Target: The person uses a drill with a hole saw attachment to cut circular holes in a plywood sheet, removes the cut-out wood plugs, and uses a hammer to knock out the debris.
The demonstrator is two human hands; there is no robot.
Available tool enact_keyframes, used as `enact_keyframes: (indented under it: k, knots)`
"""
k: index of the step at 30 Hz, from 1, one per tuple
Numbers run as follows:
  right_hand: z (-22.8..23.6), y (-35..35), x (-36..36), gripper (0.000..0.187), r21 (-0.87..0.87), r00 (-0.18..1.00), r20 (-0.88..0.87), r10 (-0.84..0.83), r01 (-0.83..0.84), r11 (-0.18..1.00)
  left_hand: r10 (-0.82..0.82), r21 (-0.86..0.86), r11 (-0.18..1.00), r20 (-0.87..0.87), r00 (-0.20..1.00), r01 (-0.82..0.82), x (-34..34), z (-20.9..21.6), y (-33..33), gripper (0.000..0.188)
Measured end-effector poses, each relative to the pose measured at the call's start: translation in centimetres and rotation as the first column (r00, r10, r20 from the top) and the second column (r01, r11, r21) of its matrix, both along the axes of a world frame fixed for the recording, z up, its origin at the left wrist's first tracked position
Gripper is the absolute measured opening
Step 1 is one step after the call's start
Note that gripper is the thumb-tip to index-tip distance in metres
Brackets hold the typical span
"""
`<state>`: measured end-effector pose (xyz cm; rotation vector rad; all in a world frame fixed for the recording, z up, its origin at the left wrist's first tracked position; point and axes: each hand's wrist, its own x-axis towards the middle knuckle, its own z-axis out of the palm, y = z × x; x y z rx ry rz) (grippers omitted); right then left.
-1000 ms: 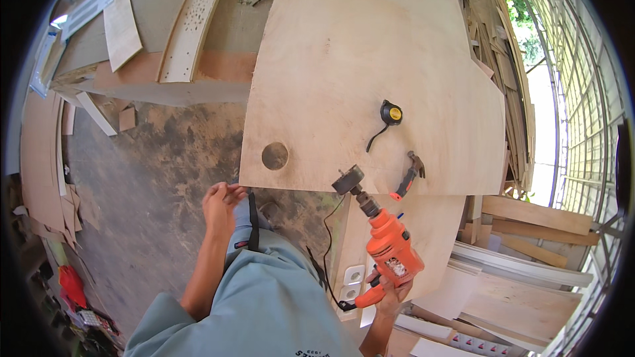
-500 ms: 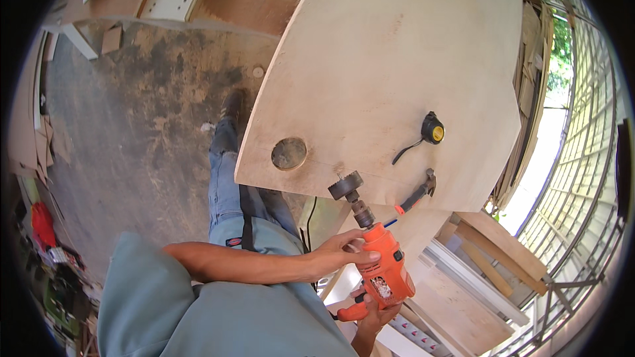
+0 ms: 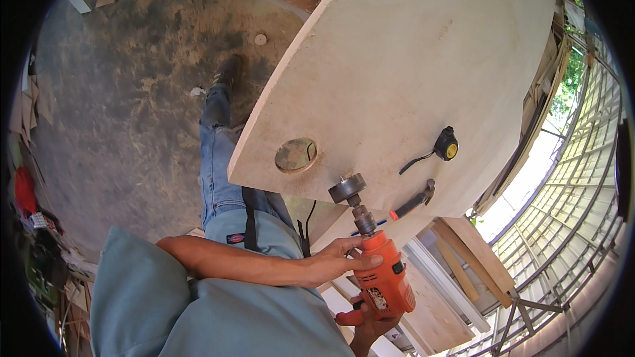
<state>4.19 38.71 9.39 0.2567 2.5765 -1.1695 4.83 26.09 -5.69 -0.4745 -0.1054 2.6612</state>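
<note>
Both of my hands hold an orange power drill [image 3: 385, 276] just off the board's near edge. My left hand [image 3: 331, 263] wraps its fingers and thumb around the front of the drill body, behind the chuck. Lower down, my right hand [image 3: 372, 332] grips it by the rear handle, partly hidden by the drill. A dark round hole saw [image 3: 347, 189] is fitted in the chuck, its toothed rim facing away from me. In the picture it overlaps the near edge of a large pale wooden board [image 3: 397, 73]. A round hole [image 3: 296, 155] goes through the board's left corner.
On the board lie a black and yellow tape measure [image 3: 447, 143] and a hammer [image 3: 413, 204]; a blue pen [image 3: 369, 229] is near the chuck. Wood planks [image 3: 456, 271] are stacked at the lower right. A stained floor [image 3: 145, 92] stretches out on the left.
My view has turned, so the board and tools sit differently in the picture. Both hands keep their hold on the drill, which has barely shifted in the picture.
</note>
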Motion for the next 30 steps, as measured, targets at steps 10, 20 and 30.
enact_keyframes:
  k: [10,20,30]
  knots:
    - [0.5,-1.4,-0.7,0.061,0.154,0.999,-0.032,0.0,0.005,0.988,0.061,-0.101,0.993,-0.059,0.996,-0.066,-0.1,0.2,-1.5,0.061]
    - [1.6,-1.9,-0.9,0.067,0.293,1.0,0.022,-0.002,-0.004,0.956,0.072,-0.045,0.996,-0.046,0.996,-0.074,0.1,0.0,-1.2,0.063]
    - [1.5,-3.5,-0.2,0.074,0.319,0.995,0.001,-0.101,0.095,0.943,-0.043,-0.007,0.999,-0.051,0.998,0.042,0.1,-0.1,-1.8,0.065]
